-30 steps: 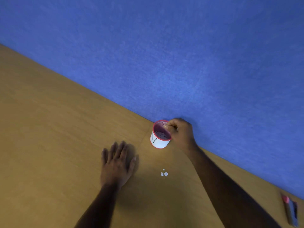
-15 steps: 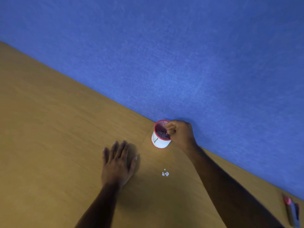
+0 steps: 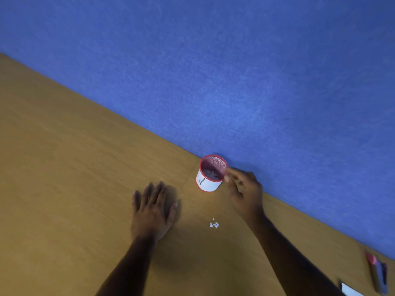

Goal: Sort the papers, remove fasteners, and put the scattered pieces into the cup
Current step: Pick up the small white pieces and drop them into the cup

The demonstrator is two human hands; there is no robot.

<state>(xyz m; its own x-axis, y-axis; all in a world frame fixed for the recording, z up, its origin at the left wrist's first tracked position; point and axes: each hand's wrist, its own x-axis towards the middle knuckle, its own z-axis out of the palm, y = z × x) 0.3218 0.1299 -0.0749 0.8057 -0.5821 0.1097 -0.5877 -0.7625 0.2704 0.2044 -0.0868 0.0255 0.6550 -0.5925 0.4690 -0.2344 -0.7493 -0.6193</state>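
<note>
A red mesh cup (image 3: pixel 210 173) with a white paper wrap stands on the wooden desk (image 3: pixel 64 189) against the blue partition. Small dark and pale bits lie in its bottom. My right hand (image 3: pixel 243 189) is just right of the cup, fingers loosely curled, fingertips by the rim, nothing visible in them. My left hand (image 3: pixel 152 208) lies flat on the desk, palm down, fingers spread, left of the cup. A small cluster of white paper pieces (image 3: pixel 214 224) lies on the desk between my two forearms, in front of the cup.
The blue fabric partition (image 3: pixel 235 71) runs along the desk's far edge. At the bottom right lie pens or markers (image 3: pixel 378 276), one with a pink cap, and a corner of white paper (image 3: pixel 350 291).
My right hand has drawn back from over the cup's mouth to its right side, fingers loosened. The left hand has stayed flat in place.
</note>
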